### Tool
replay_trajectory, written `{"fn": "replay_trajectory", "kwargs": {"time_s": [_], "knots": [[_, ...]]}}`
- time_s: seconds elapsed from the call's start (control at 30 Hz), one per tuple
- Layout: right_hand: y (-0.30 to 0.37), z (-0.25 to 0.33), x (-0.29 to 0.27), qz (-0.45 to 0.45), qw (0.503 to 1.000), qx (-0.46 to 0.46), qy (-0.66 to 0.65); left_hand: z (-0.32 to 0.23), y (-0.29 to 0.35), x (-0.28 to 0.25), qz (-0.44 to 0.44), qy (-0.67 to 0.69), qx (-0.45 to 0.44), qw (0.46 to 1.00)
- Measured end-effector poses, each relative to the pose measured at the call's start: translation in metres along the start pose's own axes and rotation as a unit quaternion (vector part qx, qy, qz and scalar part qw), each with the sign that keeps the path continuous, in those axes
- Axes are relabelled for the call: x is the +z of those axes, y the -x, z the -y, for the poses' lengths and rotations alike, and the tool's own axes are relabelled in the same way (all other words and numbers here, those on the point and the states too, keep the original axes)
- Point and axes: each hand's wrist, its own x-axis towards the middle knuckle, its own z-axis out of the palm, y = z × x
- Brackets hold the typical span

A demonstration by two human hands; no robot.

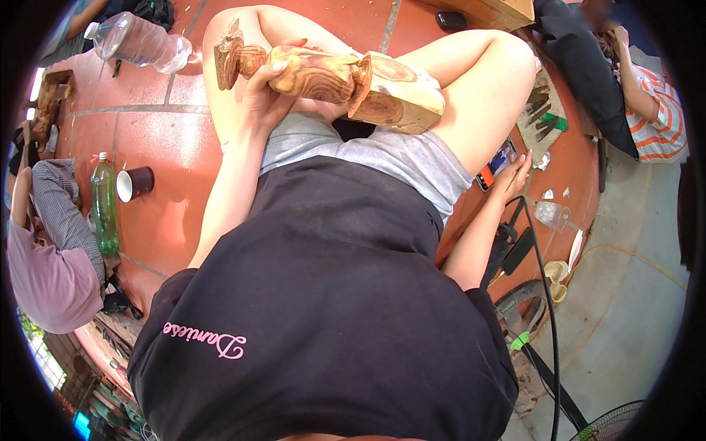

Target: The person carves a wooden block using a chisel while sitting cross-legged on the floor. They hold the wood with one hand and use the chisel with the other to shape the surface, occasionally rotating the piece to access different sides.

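Observation:
In my left hand (pixel 266 90) is a carved wooden piece (pixel 316 75), its thumb and fingers wrapped round the rounded part. The piece lies nearly level above my lap, swirled in brown grain, with a jagged flared end at left and a square uncut block at right. Beside my right thigh, my right hand (pixel 511 178) is low, its fingers mostly stretched out at the edge of a phone (pixel 500 160) with a lit screen. Whether the fingers press on the phone is hard to see.
Left on the red tiled floor are a clear jug (pixel 140 44), a green bottle (pixel 104 206) and a dark paper cup (pixel 137 184). Chisels (pixel 540 110) lie right, near a clear plastic cup (pixel 553 214) and a black cable (pixel 548 294). Other people sit on both sides.

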Motion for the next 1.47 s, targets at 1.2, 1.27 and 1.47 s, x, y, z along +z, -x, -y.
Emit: {"fn": "replay_trajectory", "kwargs": {"time_s": [1.2, 1.27, 1.47], "knots": [[0.026, 0.256, -0.008, 0.028, 0.887, -0.186, -0.422, 0.000, -0.001, 0.004, -0.003, -0.011, 0.007, 1.000], [0.042, 0.285, 0.005, 0.140, 0.859, -0.197, -0.452, 0.003, -0.002, 0.008, 0.002, -0.017, 0.031, 0.999], [0.092, 0.339, 0.042, 0.391, 0.724, -0.132, -0.553, 0.001, -0.004, 0.006, 0.032, -0.064, 0.034, 0.997]]}}
